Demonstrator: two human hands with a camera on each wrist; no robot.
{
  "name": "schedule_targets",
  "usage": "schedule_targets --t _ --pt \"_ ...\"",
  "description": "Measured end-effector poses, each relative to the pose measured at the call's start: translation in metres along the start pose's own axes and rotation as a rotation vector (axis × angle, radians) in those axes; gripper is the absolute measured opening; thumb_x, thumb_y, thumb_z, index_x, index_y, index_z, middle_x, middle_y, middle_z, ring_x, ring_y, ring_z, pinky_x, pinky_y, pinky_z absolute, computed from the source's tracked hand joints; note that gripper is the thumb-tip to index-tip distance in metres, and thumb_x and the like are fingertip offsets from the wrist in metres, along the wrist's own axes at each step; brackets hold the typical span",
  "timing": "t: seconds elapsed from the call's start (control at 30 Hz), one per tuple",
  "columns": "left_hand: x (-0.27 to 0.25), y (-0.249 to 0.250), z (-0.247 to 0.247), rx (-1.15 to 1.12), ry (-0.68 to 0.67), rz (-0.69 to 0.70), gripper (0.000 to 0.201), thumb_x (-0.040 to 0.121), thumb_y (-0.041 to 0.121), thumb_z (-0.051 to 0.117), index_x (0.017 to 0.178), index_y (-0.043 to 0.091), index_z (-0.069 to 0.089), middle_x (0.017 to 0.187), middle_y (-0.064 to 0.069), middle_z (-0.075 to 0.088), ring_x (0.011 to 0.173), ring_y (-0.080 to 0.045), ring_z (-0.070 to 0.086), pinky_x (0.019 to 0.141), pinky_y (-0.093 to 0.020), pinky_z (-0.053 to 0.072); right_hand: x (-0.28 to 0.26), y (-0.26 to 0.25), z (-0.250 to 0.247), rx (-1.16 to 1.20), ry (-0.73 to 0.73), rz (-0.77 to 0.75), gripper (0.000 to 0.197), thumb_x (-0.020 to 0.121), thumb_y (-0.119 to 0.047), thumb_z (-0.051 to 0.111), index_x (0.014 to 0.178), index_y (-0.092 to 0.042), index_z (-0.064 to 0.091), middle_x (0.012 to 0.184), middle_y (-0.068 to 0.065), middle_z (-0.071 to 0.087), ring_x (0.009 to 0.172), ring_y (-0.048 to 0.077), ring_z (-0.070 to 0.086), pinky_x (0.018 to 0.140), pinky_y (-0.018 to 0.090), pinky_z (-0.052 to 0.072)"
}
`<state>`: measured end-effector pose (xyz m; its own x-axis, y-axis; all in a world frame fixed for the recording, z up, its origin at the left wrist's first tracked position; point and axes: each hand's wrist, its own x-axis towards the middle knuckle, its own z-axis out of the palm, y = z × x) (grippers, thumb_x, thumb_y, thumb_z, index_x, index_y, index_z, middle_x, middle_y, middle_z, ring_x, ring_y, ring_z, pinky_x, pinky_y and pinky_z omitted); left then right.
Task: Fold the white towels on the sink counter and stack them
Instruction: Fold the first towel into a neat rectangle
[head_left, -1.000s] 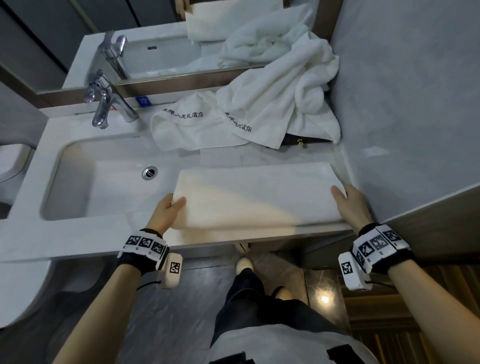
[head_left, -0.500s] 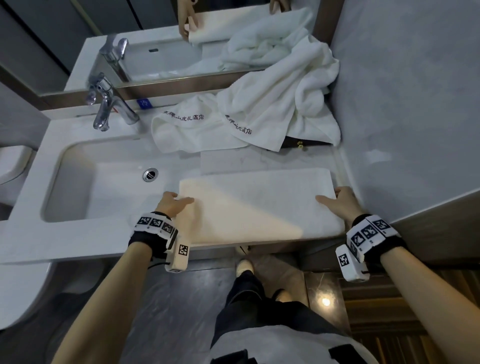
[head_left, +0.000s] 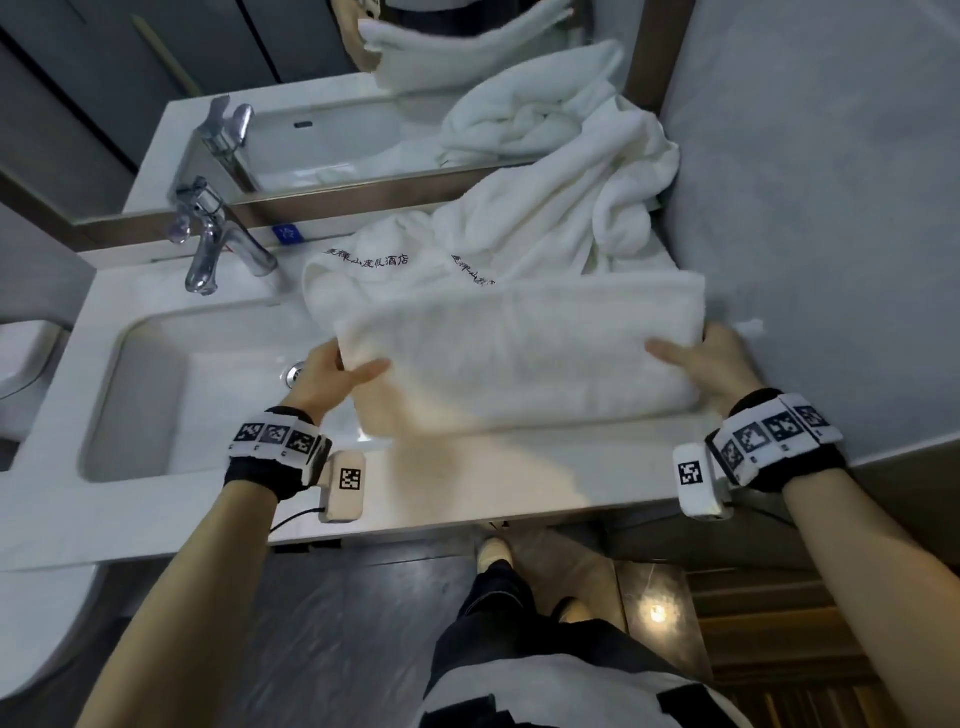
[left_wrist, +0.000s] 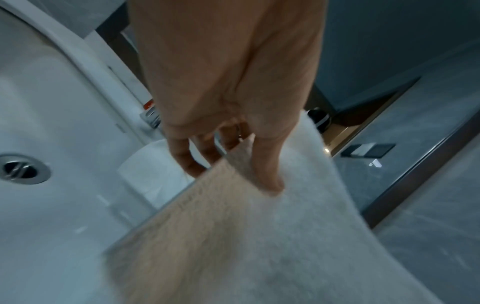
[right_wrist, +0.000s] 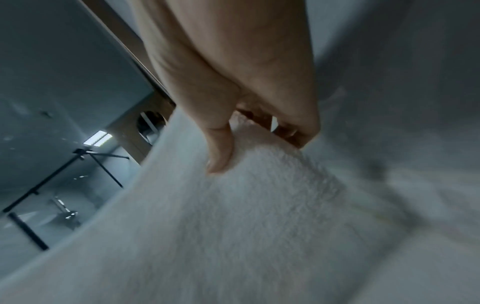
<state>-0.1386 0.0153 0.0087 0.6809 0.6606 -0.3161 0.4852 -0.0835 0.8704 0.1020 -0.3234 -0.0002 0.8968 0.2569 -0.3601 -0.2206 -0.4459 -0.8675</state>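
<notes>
A folded white towel hangs in the air above the counter, held at both short ends. My left hand grips its left end, thumb on top and fingers underneath; the left wrist view shows the thumb pressed on the towel. My right hand grips the right end the same way, with the thumb on the towel. Behind it lies a heap of unfolded white towels with dark lettering, against the mirror and the right wall.
The sink basin with its drain lies to the left, a chrome faucet behind it. A mirror runs along the back. A grey wall closes the right side. My legs and the dark floor show below.
The folded towel lay flat on the counter with my hands at its ends; both hands have now gripped it and lifted it up and away towards the towel heap.
</notes>
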Motion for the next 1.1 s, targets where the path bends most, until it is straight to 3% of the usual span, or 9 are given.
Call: schedule_targets --t 0.1,0.2,0.33,0.43,0.53,0.63,0.7,0.97,1.1 --pt "-0.002 0.018 -0.012 -0.122 0.045 0.190 0.034 0.076 -0.003 0.072 0.103 0.016 0.065 0.093 0.010 0.071 0.082 0.000 0.067 0.074 -0.017 0.054 0.000 -0.019 -0.010 -0.014 0.141 -0.192 0.037 0.073 -0.023 0.077 0.107 -0.013 0.064 0.105 0.005 0.068 0.094 0.020 0.064 0.082 0.037 0.053" --pt "-0.006 0.014 -0.020 0.014 0.021 0.338 0.035 0.071 -0.019 0.065 0.099 0.002 0.062 0.086 0.007 0.067 0.073 0.010 0.061 0.064 -0.005 0.047 -0.005 -0.020 -0.015 -0.299 0.196 -0.362 0.017 0.083 -0.013 0.063 0.100 -0.007 0.065 0.094 0.009 0.067 0.085 0.024 0.061 0.070 0.028 0.039" --pt "-0.025 -0.022 -0.019 0.366 -0.056 0.407 0.042 0.069 -0.030 0.053 0.070 0.010 0.065 0.083 -0.006 0.065 0.083 0.008 0.061 0.083 -0.016 0.046 -0.015 0.015 -0.014 -0.395 0.117 -0.252 0.033 0.081 0.014 0.044 0.092 -0.004 0.070 0.101 0.021 0.069 0.097 0.027 0.064 0.072 0.024 0.041" --pt "-0.036 -0.056 -0.021 0.443 -0.049 0.240 0.054 0.074 -0.029 0.040 0.062 0.019 0.063 0.085 -0.013 0.071 0.083 -0.016 0.066 0.086 -0.025 0.047 -0.018 0.042 -0.013 -0.451 0.054 -0.099 0.042 0.080 0.018 0.036 0.100 -0.004 0.066 0.115 0.018 0.065 0.109 0.031 0.059 0.091 0.034 0.045" --pt "-0.029 -0.075 -0.020 0.371 0.041 0.058 0.032 0.083 -0.016 0.047 0.092 0.008 0.066 0.097 -0.015 0.070 0.092 -0.024 0.064 0.080 -0.014 0.048 -0.012 0.053 -0.012 -0.497 0.008 -0.003 0.031 0.089 0.003 0.040 0.111 -0.002 0.061 0.120 0.021 0.063 0.112 0.037 0.058 0.099 0.043 0.045" --pt "-0.010 -0.081 -0.011 0.217 0.089 -0.155 0.027 0.090 0.006 0.056 0.117 0.004 0.056 0.113 -0.017 0.065 0.100 -0.029 0.061 0.089 -0.036 0.048 -0.005 0.052 -0.007 -0.535 -0.057 0.082 0.031 0.094 -0.020 0.048 0.117 -0.003 0.058 0.123 0.018 0.061 0.115 0.035 0.055 0.099 0.041 0.043" --pt "0.004 -0.077 -0.001 0.141 0.075 -0.243 0.032 0.093 0.013 0.054 0.122 -0.001 0.053 0.114 -0.019 0.062 0.097 -0.025 0.057 0.086 -0.035 0.046 0.000 0.048 -0.001 -0.543 -0.073 0.087 0.034 0.093 -0.027 0.051 0.109 0.001 0.061 0.116 0.020 0.064 0.108 0.035 0.058 0.096 0.041 0.045" --pt "0.040 -0.053 0.031 0.160 -0.002 -0.295 0.026 0.088 0.028 0.062 0.097 0.003 0.059 0.095 -0.015 0.056 0.088 -0.025 0.055 0.083 -0.036 0.047 0.012 0.032 0.017 -0.555 -0.034 0.111 0.037 0.089 -0.034 0.057 0.097 0.002 0.064 0.105 0.022 0.067 0.097 0.037 0.061 0.086 0.041 0.050" --pt "0.040 -0.056 0.034 0.094 -0.114 -0.472 0.057 0.083 0.035 0.068 0.121 -0.004 0.050 0.117 -0.017 0.057 0.112 -0.034 0.057 0.100 -0.047 0.045 0.003 0.030 0.024 -0.562 0.079 0.022 0.029 0.086 -0.019 0.061 0.110 -0.001 0.060 0.113 0.021 0.065 0.103 0.038 0.060 0.089 0.045 0.049"
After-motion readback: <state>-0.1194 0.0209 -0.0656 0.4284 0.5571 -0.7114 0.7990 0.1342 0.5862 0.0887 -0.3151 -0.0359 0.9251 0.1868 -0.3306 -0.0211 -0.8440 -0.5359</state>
